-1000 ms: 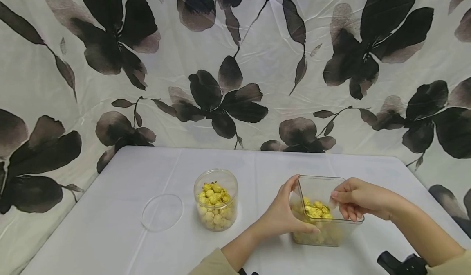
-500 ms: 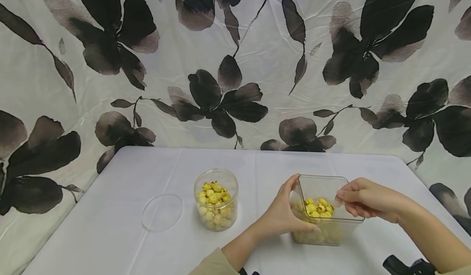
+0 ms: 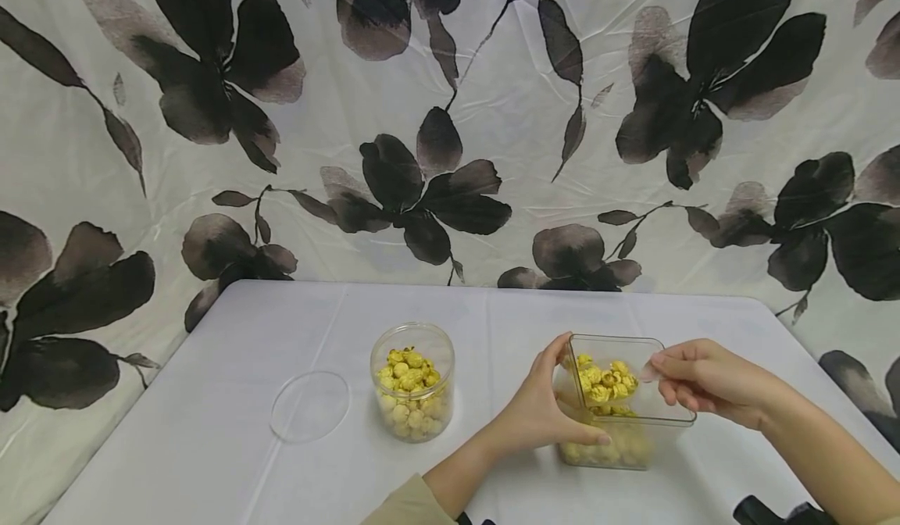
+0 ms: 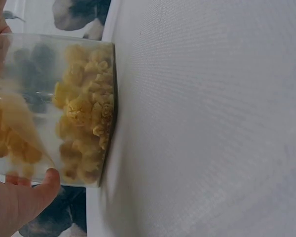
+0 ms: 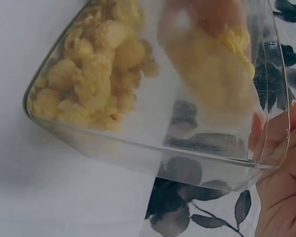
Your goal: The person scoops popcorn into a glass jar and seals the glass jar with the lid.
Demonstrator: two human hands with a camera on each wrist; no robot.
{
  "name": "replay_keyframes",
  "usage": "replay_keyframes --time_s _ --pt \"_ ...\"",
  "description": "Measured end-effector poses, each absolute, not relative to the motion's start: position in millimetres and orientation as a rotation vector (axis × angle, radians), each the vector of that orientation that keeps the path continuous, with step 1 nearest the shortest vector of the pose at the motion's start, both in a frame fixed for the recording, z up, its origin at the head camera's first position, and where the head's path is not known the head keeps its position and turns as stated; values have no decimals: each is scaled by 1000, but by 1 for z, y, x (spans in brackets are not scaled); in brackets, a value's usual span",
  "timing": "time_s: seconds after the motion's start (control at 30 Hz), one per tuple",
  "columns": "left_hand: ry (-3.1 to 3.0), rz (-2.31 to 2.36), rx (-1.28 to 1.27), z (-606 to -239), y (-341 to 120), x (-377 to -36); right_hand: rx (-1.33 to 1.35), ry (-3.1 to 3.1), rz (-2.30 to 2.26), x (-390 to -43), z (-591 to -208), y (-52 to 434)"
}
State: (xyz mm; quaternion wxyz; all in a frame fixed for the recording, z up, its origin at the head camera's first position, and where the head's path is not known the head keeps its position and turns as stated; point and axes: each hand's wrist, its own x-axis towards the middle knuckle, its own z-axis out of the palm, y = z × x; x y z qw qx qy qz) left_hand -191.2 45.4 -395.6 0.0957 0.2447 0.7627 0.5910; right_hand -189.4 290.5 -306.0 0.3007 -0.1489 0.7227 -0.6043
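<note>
In the head view my left hand (image 3: 537, 408) grips the left side of a clear rectangular container (image 3: 675, 425), thumb along the near wall. Yellow popcorn covers the container's bottom, seen through the wall in the left wrist view as a heap of popcorn (image 4: 91, 113). My right hand (image 3: 717, 380) pinches the handle of a translucent scoop (image 5: 207, 74) over the right rim. The scoop slants down inside the container, bearing several popcorn pieces (image 3: 608, 380) above the heap. Through the wall in the right wrist view, its blade looks blurred.
A round clear jar (image 3: 412, 416), partly filled with the same popcorn, stands left of the container. Farther left a clear round lid (image 3: 310, 405) lies on the white-covered table (image 3: 211, 447). Behind hangs a floral curtain (image 3: 527, 134).
The scoop has come up inside the container with popcorn on it. My right hand has shifted slightly right; my left hand, jar and lid stay put.
</note>
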Motion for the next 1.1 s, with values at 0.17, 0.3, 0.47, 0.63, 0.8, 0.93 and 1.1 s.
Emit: replay_keyframes --time_s 0.17,0.3,0.47,0.63,0.8,0.93,1.1 --pt "2252 1750 712 -395 45 -191 -389 1900 -1608 -189 -306 292" --pt "2257 1749 716 -396 45 -192 -362 1886 -1613 -189 -305 295" --pt "2263 1752 715 -398 46 -193 -345 1845 -1637 -186 -306 301" --pt "2252 1761 705 -399 46 -192 -357 1759 -1669 -183 -308 308" --pt "2249 1759 711 -397 46 -192 -340 1647 -1721 -180 -311 314" --pt "2251 1755 710 -397 45 -192 -335 1618 -1754 -179 -314 315" --pt "2256 1758 711 -398 46 -192 -320 1626 -1794 -178 -316 316"
